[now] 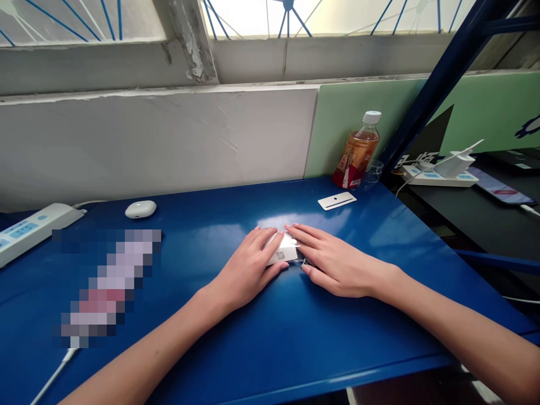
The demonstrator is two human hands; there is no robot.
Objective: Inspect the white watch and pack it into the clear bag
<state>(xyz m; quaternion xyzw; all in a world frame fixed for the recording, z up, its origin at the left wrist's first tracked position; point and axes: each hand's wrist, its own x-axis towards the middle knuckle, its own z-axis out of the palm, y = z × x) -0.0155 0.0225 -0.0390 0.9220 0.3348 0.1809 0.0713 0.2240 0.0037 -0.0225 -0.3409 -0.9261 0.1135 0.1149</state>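
Between the hands (pixel 247 269), white box (pixel 283 251)

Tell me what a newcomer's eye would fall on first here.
The bright blue table fills the view; at its middle the left hand and right hand meet on a small white box with a printed code. At the back right, by a green panel, stands a bottle of amber drink, a flat white card lying before it.
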